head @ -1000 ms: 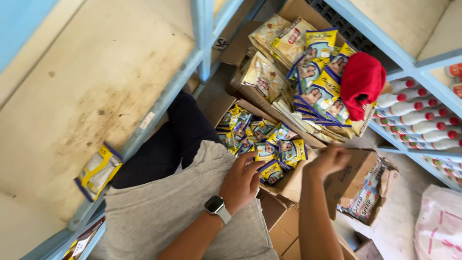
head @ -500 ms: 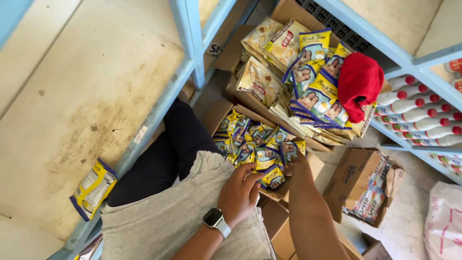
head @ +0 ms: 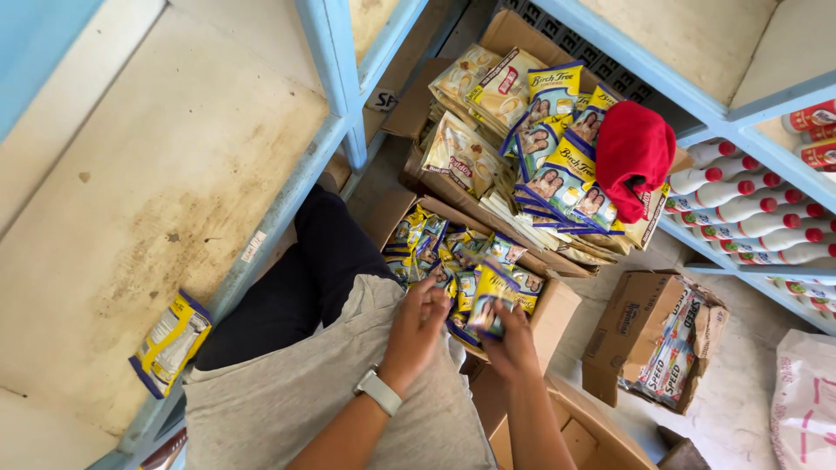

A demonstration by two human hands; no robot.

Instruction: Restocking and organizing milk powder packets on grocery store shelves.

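An open cardboard box (head: 557,306) in front of my lap holds several small yellow and blue packets (head: 435,248). My right hand (head: 512,341) is at its near edge, shut on one upright yellow and blue packet (head: 486,306). My left hand (head: 416,324), with a pale watch on the wrist, reaches into the same box beside it. Its fingers curl down among the packets, and whether they grip one is hidden.
Behind stands a larger box (head: 505,30) piled with bigger packets, with a red cloth (head: 631,155) on top. A blue shelf frame (head: 335,83) rises on the left, one yellow packet (head: 170,344) on its board. White red-capped bottles (head: 740,204) and a small box (head: 631,318) are on the right.
My right hand came down from the right side of the box to its near edge and now holds a packet. My left hand stayed at the box.
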